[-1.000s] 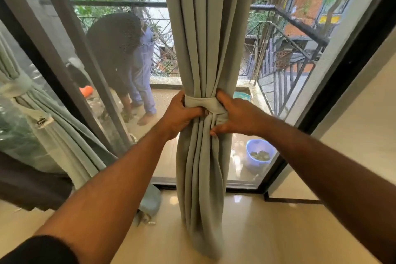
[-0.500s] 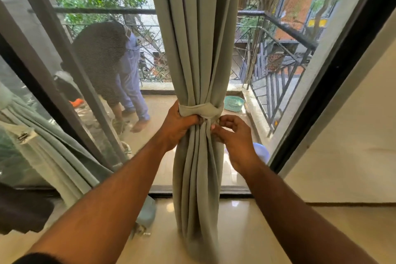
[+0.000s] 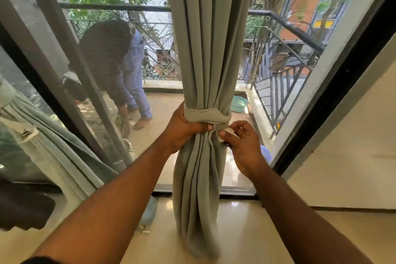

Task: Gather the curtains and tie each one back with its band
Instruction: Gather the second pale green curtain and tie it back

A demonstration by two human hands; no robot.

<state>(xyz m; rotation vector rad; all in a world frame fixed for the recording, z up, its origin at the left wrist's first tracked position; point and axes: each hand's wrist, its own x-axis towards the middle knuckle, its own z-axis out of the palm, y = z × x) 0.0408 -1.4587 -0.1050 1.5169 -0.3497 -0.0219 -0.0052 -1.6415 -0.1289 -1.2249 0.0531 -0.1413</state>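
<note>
A grey-green curtain [image 3: 205, 53] hangs gathered in the middle of the glass door. A band [image 3: 203, 115] of the same cloth is wrapped around it at waist height. My left hand [image 3: 184, 128] grips the bundle and the band's left side, thumb pressed just under the band. My right hand [image 3: 242, 146] pinches the band's pale end [image 3: 225, 133] at the right of the bundle. A second curtain [image 3: 53, 152] hangs slanted at the far left, with a band around its top.
A person [image 3: 115, 60] bends over on the balcony behind the mesh screen. A teal basin [image 3: 239, 104] and a blue tub [image 3: 265, 153] sit on the balcony floor. The dark door frame [image 3: 334, 92] and a cream wall stand at right. A dark object lies at lower left.
My right hand has come off the front of the bundle and now pinches the band's end at the right side. The camera has shifted closer and slightly down.
</note>
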